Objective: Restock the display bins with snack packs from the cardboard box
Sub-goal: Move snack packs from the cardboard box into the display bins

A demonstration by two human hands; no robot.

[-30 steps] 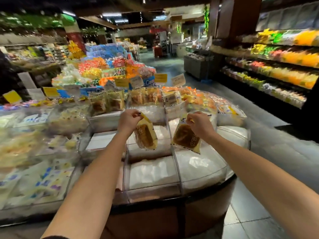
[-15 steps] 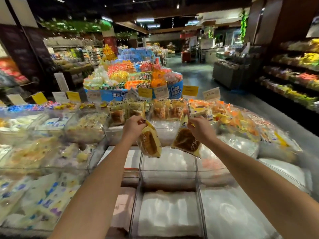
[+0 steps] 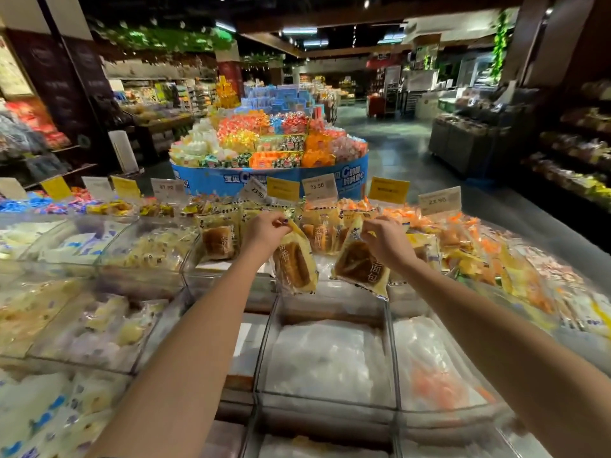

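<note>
Head view: left hand (image 3: pixel 266 231) and right hand (image 3: pixel 386 241) each pinch a yellow bread pack (image 3: pixel 294 262).

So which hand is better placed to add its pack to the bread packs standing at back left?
Probably left: the left hand, pinching a yellow plastic bread pack, is right beside those standing bread packs; the right hand is farther across.

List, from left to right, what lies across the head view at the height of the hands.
Standing bread pack → left hand → left-held bread pack → right-held bread pack → right hand → orange snack packs.
</note>
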